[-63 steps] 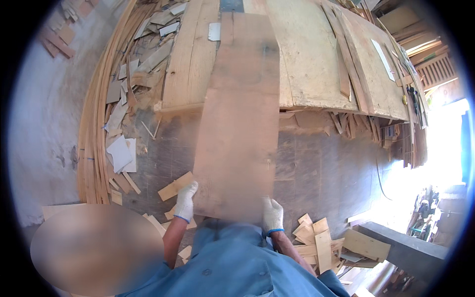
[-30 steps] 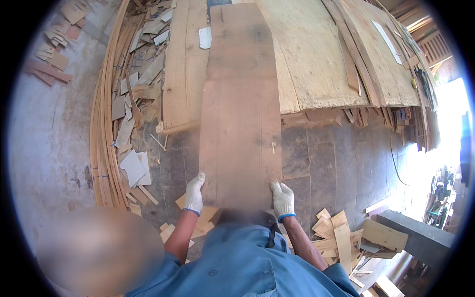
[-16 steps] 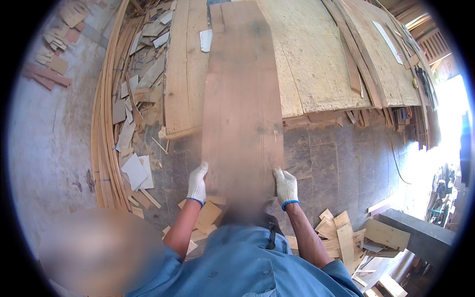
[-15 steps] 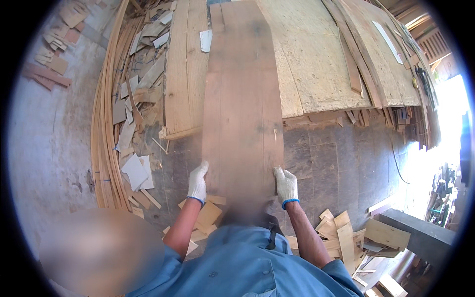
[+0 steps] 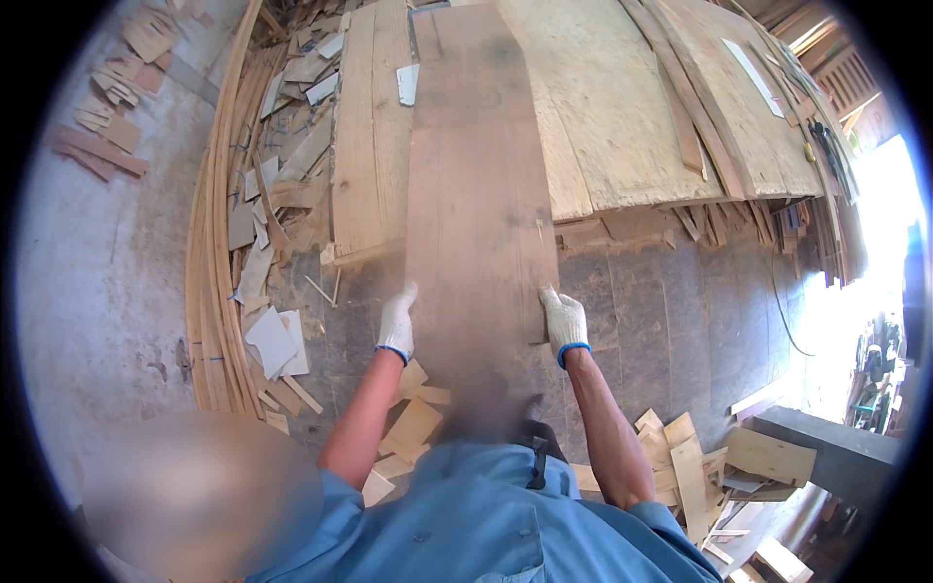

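A long, wide reddish-brown board (image 5: 476, 185) stretches away from me, its far part lying over the wooden worktable (image 5: 622, 136) and its near end overhanging toward my body. My left hand (image 5: 397, 319), in a white knitted glove with a blue cuff, grips the board's left edge near that end. On the opposite edge my right hand (image 5: 565, 319), gloved the same way, holds on with the thumb on top. The fingers of both hands are mostly hidden under the board. A blur covers the middle of its near part.
Long thin wood strips (image 5: 207, 282) and piled offcuts (image 5: 292, 185) line the left side. White pieces (image 5: 274, 342) lie on the floor. Wood scraps (image 5: 680, 457) are scattered around my feet, by a grey beam (image 5: 826, 442) at right. More strips (image 5: 690, 97) rest on the table.
Both hands have moved forward, away from my body, still gripping the board. The board has slid a little farther over the table, and my arms are stretched out more.
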Available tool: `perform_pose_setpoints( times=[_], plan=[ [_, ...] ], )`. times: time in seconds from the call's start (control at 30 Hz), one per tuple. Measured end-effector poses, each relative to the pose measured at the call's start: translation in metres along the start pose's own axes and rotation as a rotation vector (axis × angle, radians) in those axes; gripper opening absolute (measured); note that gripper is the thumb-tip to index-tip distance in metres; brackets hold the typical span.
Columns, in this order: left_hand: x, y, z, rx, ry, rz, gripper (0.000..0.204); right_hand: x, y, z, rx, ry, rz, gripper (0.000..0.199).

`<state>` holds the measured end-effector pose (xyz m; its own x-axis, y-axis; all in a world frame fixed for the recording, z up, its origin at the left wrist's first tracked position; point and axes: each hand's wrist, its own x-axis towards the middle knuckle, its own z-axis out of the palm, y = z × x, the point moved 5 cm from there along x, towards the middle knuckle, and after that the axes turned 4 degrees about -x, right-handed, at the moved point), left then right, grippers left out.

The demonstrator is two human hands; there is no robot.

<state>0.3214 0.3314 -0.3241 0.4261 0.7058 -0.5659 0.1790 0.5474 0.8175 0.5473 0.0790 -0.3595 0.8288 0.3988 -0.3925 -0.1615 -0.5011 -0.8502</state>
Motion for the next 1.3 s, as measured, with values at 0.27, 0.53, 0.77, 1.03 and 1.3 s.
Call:
perform_pose_setpoints(
  times=[0.27,0.53,0.77,1.03,1.3],
  plan=[
    [-0.023,-0.04,-0.026,-0.034,-0.002,0.039,0.06,-0.037,0.022,-0.014,-0.136,0.032,-0.283,0.049],
    [-0.191,-0.107,-0.042,-0.001,0.009,-0.027,0.054,-0.196,0.074,-0.076,-0.172,-0.046,-0.248,0.047],
    [-0.324,-0.218,-0.068,0.017,0.049,-0.023,0.045,-0.315,0.159,-0.129,-0.225,-0.134,0.107,0.041],
    [-0.345,-0.216,-0.056,-0.083,0.073,-0.102,0.039,-0.326,0.14,-0.142,-0.224,-0.165,0.115,0.039],
    [-0.309,-0.238,-0.082,-0.015,0.13,-0.056,0.041,-0.307,0.149,-0.126,-0.157,-0.163,0.138,0.037]
  ],
)
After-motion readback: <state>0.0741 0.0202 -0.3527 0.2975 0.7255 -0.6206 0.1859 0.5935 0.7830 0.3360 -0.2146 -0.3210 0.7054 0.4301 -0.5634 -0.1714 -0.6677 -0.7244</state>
